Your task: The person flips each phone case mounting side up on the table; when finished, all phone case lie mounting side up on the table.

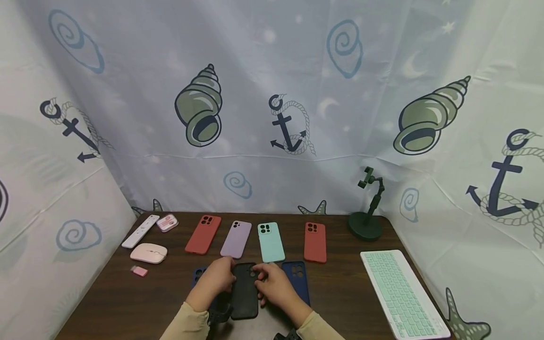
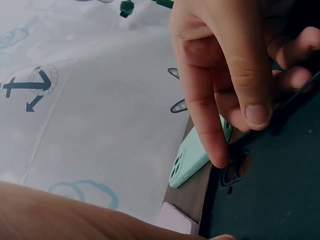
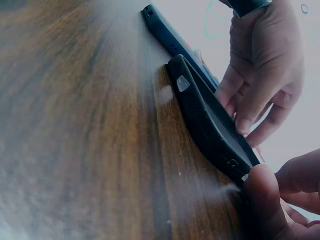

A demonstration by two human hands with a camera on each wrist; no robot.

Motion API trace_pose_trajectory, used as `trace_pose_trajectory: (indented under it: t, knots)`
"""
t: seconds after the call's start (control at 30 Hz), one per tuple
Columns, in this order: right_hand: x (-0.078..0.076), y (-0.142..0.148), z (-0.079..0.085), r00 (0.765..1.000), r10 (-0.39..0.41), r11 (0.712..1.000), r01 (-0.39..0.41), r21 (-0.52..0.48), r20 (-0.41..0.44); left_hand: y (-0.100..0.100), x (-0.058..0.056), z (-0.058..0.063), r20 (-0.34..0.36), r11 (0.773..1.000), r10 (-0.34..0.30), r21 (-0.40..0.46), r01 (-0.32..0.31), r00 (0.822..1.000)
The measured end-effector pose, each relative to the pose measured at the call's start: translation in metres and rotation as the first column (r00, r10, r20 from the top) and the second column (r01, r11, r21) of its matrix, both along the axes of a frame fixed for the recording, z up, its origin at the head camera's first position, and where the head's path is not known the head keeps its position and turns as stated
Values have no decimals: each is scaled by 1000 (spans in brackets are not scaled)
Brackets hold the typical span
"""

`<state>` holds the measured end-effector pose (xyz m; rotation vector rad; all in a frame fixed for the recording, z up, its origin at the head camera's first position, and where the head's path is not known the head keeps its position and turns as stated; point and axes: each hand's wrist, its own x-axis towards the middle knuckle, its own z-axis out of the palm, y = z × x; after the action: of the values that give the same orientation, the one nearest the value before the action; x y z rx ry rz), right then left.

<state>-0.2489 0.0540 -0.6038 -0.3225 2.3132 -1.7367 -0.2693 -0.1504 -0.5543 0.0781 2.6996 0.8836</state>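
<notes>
Lying in the middle of the near part of the table (image 1: 340, 288): one black phone case (image 1: 245, 295), long axis pointing away from the wearer. Matt, dark surface; rounded corners; a raised rim running along the edge. Inner side faces up. Camera cut-out (image 2: 237, 169) at the far right corner, with a small round hole just beside it. Side wall, from the right wrist: one pale patch (image 3: 183, 83), opening or reflection not distinguishable, and a small slot (image 3: 232, 163) further along.

Left hand (image 1: 217, 277): pinching the case at its left edge, thumb over the rim. Right hand (image 1: 274, 282): thumb and forefinger gripping the far right corner, by the cut-out.

Adjacent: a left blue case (image 1: 198, 275), partly covered by the left hand, and a right blue case (image 1: 298, 279) just beyond the right hand. Farther out, a row of four, left to right: red case (image 1: 203, 234), lilac case (image 1: 236, 239), mint case (image 1: 271, 243), second red case (image 1: 315, 243). Keyboard (image 1: 403, 293) at far right.
</notes>
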Motion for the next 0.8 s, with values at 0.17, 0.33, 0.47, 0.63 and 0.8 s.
trace_pose_trajectory:
  t: [0.17, 0.33, 0.47, 0.63, 0.8]
  knots:
    - [1, 1, -2, 1000, -8, 1000, 9, 14, -6, 3, 2, 1, 11, 1000, 2, 10, -2, 1000]
    - [1, 1, -3, 999, -26, 999, 26, 30, -21, 4, 1, 0, 3, 1000, -5, -16, 5, 1000]
    - [2, -1, -1, 999, -34, 999, 35, 40, -26, 3, 1, -3, -21, 999, -28, -36, 27, 999]
    - [2, -3, 4, 998, -45, 996, 48, 73, -44, -1, 3, -6, -65, 999, -31, 17, 32, 997]
    - [3, -2, 9, 995, -62, 987, 73, 141, -81, -8, 5, -4, -128, 994, -53, 89, 65, 990]
